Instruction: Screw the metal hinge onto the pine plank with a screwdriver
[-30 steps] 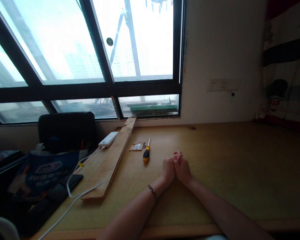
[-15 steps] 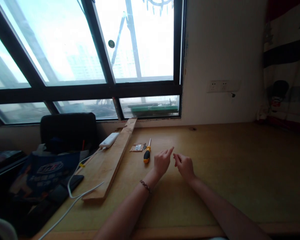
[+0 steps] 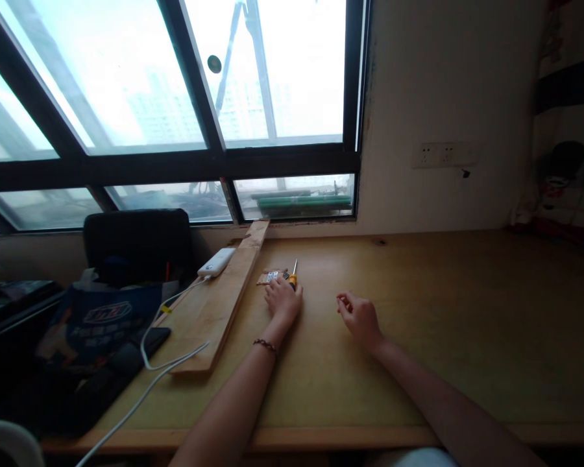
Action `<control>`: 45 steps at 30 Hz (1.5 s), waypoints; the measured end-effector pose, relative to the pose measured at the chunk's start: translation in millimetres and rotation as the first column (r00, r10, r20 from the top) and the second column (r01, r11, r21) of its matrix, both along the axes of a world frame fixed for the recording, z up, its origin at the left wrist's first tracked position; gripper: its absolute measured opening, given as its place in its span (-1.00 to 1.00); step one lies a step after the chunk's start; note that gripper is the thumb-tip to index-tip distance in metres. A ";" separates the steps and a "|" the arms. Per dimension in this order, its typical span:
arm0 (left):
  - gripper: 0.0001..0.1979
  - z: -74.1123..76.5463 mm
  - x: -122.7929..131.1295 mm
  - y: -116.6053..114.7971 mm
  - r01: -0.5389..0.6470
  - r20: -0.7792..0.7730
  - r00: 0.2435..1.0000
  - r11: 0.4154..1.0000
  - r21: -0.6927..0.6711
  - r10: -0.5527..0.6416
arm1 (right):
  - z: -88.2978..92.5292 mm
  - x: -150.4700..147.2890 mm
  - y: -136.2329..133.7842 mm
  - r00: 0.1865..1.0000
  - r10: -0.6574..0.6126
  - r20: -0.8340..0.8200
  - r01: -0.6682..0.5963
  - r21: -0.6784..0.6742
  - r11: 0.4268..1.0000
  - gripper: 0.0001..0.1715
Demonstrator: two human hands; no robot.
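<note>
My left hand (image 3: 283, 299) lies palm down over the handle of a screwdriver (image 3: 293, 279), covering most of it. Only the yellow collar and metal shaft show. Its fingers reach forward, apart, to the near edge of a small flat piece with metal plates (image 3: 272, 276); I see no firm grip on anything. Small dark metal bits (image 3: 286, 274) lie between that piece and the screwdriver. My right hand (image 3: 361, 318) is closed in a pinch above the table, to the right of the screwdriver. What its fingertips hold, if anything, is too small to make out.
A long wooden board (image 3: 224, 305) lies to the left, bearing a white power bank (image 3: 217, 262) with a white cable (image 3: 148, 360). Beyond the wooden table (image 3: 442, 324) stand a window and a wall with sockets (image 3: 445, 155). A black chair (image 3: 136, 243) and bag (image 3: 107, 324) are at left.
My left hand has moved left from beside my right hand onto the screwdriver handle. My right hand stays pinched in about the same place. The view has shifted slightly.
</note>
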State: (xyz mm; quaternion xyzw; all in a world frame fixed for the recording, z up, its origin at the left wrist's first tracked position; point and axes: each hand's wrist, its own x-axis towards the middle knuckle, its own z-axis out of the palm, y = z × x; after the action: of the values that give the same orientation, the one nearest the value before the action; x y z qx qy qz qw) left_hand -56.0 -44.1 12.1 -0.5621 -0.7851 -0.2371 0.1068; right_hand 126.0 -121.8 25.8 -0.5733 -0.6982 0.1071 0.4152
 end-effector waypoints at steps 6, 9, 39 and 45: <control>-0.51 0.6 -2.6 -0.2 0.040 0.053 0.998 0.999 -0.028 -0.039 | 0.0 0.7 0.3 1.000 -0.012 0.018 0.012 -0.002 1.000 -0.78; -0.56 2.3 -7.0 0.6 0.074 0.100 0.992 0.997 0.006 -0.074 | 1.0 0.1 -0.7 1.000 0.001 0.009 -0.001 -0.009 1.000 -0.77; -0.67 14.5 42.6 -41.1 0.858 0.098 0.506 0.512 0.041 -0.857 | 13.0 119.2 51.9 0.735 -0.665 0.129 0.678 -0.145 0.721 -0.63; -0.69 14.3 40.5 -39.7 0.849 0.123 0.527 0.527 -0.030 -0.841 | -3.0 163.1 48.4 0.492 -0.769 0.408 0.870 -0.213 0.444 -0.66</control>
State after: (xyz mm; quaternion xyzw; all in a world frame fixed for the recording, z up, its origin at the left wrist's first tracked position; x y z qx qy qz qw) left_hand -15.4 -83.8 26.4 -0.8642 -0.4281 -0.2511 -0.0826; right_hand 289.1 -73.3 22.8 -0.9189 -0.3381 -0.0452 0.1981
